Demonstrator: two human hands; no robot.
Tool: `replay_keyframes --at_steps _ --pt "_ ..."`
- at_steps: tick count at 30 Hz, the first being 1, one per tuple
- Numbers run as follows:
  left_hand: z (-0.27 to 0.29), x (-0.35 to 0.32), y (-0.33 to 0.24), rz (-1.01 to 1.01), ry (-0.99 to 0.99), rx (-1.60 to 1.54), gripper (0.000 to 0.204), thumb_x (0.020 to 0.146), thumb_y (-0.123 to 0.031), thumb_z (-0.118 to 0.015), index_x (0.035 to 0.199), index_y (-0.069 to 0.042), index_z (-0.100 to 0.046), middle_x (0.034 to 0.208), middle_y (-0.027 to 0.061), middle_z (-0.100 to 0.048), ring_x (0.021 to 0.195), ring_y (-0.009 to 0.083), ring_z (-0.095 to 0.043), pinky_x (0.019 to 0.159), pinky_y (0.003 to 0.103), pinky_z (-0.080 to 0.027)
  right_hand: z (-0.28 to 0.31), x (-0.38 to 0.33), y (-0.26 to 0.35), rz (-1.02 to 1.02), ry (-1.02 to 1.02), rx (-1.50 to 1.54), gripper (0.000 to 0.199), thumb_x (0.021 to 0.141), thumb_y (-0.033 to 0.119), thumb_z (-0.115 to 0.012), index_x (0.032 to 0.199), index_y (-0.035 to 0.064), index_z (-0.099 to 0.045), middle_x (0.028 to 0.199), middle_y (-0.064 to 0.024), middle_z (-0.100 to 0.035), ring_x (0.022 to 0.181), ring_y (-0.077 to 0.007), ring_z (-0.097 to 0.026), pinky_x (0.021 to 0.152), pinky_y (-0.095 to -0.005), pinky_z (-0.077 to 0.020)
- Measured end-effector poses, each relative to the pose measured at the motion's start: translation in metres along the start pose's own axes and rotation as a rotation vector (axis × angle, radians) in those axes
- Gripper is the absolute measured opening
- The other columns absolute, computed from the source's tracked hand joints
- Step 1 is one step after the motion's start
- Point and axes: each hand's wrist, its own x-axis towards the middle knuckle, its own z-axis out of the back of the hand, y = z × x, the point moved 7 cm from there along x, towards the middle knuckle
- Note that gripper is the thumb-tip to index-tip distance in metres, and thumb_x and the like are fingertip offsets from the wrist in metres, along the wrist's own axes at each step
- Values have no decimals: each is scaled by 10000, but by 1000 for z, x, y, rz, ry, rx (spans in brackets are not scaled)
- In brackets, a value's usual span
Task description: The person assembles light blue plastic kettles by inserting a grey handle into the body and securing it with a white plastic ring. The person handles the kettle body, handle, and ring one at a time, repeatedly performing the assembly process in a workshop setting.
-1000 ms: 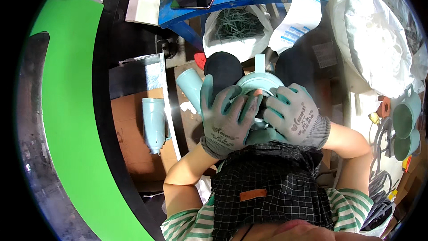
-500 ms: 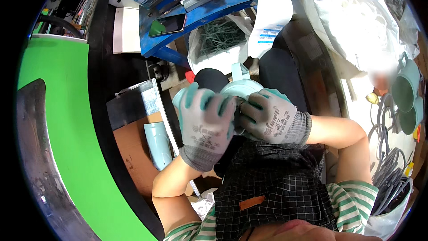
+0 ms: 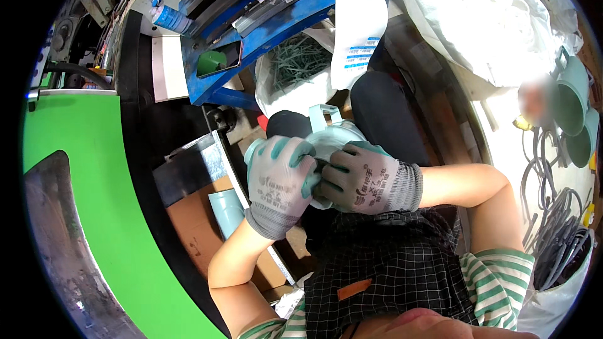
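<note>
Over my lap, a pale blue-green plastic piece with a squared loop handle [image 3: 339,133] is held between my hands, the handle pointing away from me. My left hand [image 3: 281,176], in a grey glove with teal coating, curls closed at its left side; a pale blue-green edge shows past the fingers. My right hand [image 3: 364,177], gloved alike, has its fingers bent against the near side of the piece. Knuckles almost meet at the middle, hiding what the fingertips grip. Below them a bit of pale surface shows.
A pale blue cylinder [image 3: 227,212] lies in a cardboard box at left, beside a green machine panel [image 3: 81,169]. Ahead, a blue bench [image 3: 270,31] carries a phone [image 3: 220,59] and a spray can [image 3: 171,19]; a bag of green strips stands below. At right are green jugs [image 3: 570,97] and grey cables [image 3: 556,238].
The view has shifted slightly. Both hands and the plastic piece stay together; my left hand's fingers are curled more and my hands sit closer to each other.
</note>
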Motion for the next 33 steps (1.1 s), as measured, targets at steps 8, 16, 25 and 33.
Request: replay_keyframes --at_steps 8,16,25,33 --pt "12 16 30 43 -64 -568 296 723 -99 -841 986 -35 -720 997 126 -730 897 309 -707 817 384 -565 16 -78 -139 -902 -838 825 563 820 44 -827 1316 -26 -571 1255 -125 -652 1091 -185 -649 962 -351 -542" --pt "-34 163 34 -223 -340 -145 323 842 -255 -801 1128 -116 -742 1266 55 -682 1201 300 -612 1093 452 -459 -87 -129 -281 -1208 -860 1356 237 922 37 -752 1156 12 -729 922 -25 -753 711 -56 -625 585 -208 -464" --pt "-98 229 28 -227 -296 88 219 809 -321 -797 999 -215 -771 1138 29 -676 1197 284 -575 1165 523 -354 -59 -131 -268 -1175 -966 1325 290 941 40 -742 1211 -35 -671 1063 -98 -736 782 -141 -700 626 -287 -591" --pt "-65 186 37 -169 -378 -368 221 748 -157 -854 948 -110 -773 1174 59 -700 1186 321 -605 1073 486 -457 -26 -132 -237 -1051 -1048 1200 465 958 54 -722 1389 -53 -584 1158 -99 -719 942 -143 -707 833 -276 -591"
